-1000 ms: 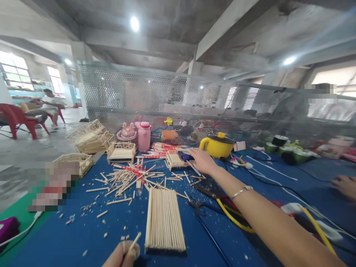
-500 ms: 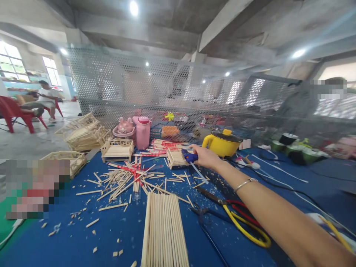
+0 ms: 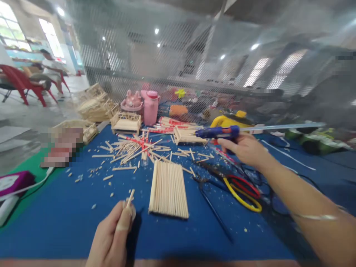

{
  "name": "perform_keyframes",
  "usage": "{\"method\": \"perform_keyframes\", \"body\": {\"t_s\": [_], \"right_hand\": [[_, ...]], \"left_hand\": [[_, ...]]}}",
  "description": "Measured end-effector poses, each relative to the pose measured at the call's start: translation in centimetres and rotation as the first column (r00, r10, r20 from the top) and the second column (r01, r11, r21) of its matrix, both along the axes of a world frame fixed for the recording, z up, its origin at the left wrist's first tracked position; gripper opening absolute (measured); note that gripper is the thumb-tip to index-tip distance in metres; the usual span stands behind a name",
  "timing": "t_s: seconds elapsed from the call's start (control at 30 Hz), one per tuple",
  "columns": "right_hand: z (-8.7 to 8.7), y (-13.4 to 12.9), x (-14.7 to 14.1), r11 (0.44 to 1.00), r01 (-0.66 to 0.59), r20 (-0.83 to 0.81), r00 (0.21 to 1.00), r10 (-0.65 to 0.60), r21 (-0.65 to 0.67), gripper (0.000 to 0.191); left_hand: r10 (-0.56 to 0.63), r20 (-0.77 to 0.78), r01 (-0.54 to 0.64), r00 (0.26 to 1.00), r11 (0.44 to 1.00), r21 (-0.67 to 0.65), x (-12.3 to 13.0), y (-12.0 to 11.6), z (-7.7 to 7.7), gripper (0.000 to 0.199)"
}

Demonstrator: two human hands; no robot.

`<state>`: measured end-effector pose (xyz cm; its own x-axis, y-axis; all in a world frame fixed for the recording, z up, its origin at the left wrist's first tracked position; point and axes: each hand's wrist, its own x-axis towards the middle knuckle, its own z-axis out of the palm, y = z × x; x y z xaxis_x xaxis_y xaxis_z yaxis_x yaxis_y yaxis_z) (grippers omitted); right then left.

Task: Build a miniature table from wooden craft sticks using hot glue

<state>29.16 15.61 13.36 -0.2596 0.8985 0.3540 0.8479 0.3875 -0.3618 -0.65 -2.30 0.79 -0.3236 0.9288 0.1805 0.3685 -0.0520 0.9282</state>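
My right hand [image 3: 246, 150] grips a blue hot glue gun [image 3: 215, 132], its nozzle pointing left and a long clear glue stick [image 3: 280, 127] jutting from its back. The nozzle is in front of a small wooden stick frame [image 3: 185, 137]; whether they touch I cannot tell. Low in view, my left hand [image 3: 112, 233] pinches a short wooden stick [image 3: 130, 198] between thumb and fingers, with wrapping visible on the fingertips. Between the hands, on the blue table [image 3: 69, 222], lies a flat panel of wooden sticks [image 3: 169, 189] set side by side, with a raised stick along its left edge.
Loose cut sticks [image 3: 133, 148] are scattered behind the panel. To its right lie dark pliers [image 3: 211, 204] and scissors [image 3: 247, 196] with red and yellow handles. A pink jug [image 3: 150, 107], yellow pot [image 3: 230, 120] and small wooden stick bench [image 3: 126, 123] stand at the back, before a mesh screen.
My right hand has lifted the glue gun and drawn it back to the right, turning it sideways. My left hand has come into view with a short stick. The camera has tilted downward.
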Motion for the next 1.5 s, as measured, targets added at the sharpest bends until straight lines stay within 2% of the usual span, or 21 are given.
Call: {"method": "perform_keyframes", "body": {"t_s": [0.1,0.17,0.23,0.33,0.53,0.83,1.03,1.23,1.5], "right_hand": [[0.5,-6.0,-2.3,0.986,-0.155,-0.022,0.988,0.154,-0.053,0.044],[0.2,-9.3,-3.7,0.959,-0.265,0.069,0.960,0.272,-0.095,0.039],[-0.4,-11.5,-5.1,0.930,-0.335,0.105,0.930,0.353,-0.153,0.035],[-1.3,-13.1,-6.3,0.927,-0.329,0.115,0.929,0.352,-0.183,0.038],[-2.3,-13.4,-7.2,0.956,-0.220,0.206,0.944,0.259,-0.195,0.049],[-3.0,-13.1,-7.7,0.957,-0.259,0.237,0.929,0.285,-0.134,0.041],[-3.4,-13.1,-8.0,0.975,-0.210,0.279,0.935,0.220,-0.066,0.048],[-3.4,-13.2,-7.9,0.969,-0.239,0.262,0.933,0.248,-0.064,0.044],[-3.6,-13.2,-8.0,0.974,-0.219,0.261,0.938,0.226,-0.058,0.046]], "left_hand": [[-0.078,0.040,0.078,0.996,0.997,-0.003,-0.6,0.3,0.1,0.039],[-0.117,0.053,0.117,0.992,0.993,-0.003,-0.8,0.4,0.0,0.037],[-0.148,0.062,0.148,0.987,0.989,-0.003,-0.9,0.4,-0.1,0.036],[-0.177,0.066,0.177,0.982,0.984,0.012,-1.0,0.4,-0.2,0.035],[-0.175,0.048,0.172,0.983,0.983,0.058,-1.1,0.3,0.1,0.034],[-0.178,0.026,0.176,0.984,0.982,0.068,-1.2,0.3,0.2,0.033],[-0.178,0.021,0.176,0.984,0.982,0.074,-1.2,0.3,0.1,0.033],[-0.168,-0.012,0.168,0.986,0.984,0.065,-1.2,0.2,0.1,0.032],[-0.158,-0.007,0.158,0.987,0.985,0.067,-1.2,0.2,0.1,0.032]]}}
